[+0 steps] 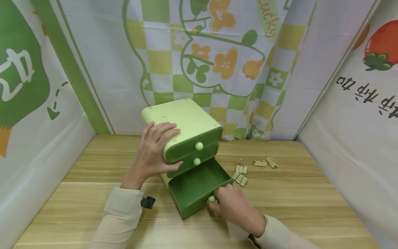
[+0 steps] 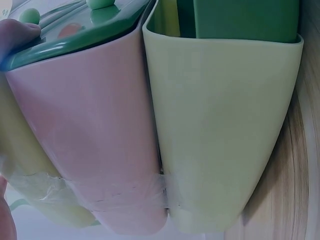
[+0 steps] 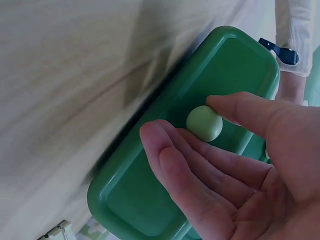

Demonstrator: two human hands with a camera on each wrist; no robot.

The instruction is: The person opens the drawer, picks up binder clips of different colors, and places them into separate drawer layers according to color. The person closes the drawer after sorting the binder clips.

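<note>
A small drawer cabinet (image 1: 186,117) with a pale yellow-green top stands on the table. Its bottom drawer (image 1: 193,209) is pulled out, and nothing shows inside. My left hand (image 1: 150,150) holds the cabinet's upper left corner, fingers over the top and thumb on the front. In the left wrist view, the cabinet's side has a pink middle section (image 2: 100,130) and clear tape across it. My right hand (image 1: 237,207) pinches the bottom drawer's round knob (image 3: 204,123) between thumb and fingers. The two upper drawers, with light green knobs (image 1: 199,146), look closed.
Several gold binder clips (image 1: 240,175) lie on the wooden table (image 1: 289,204), right of the cabinet. Another pair of clips (image 1: 260,163) sits a little farther right. A printed curtain (image 1: 230,69) hangs behind, and white side panels (image 1: 351,145) flank the table.
</note>
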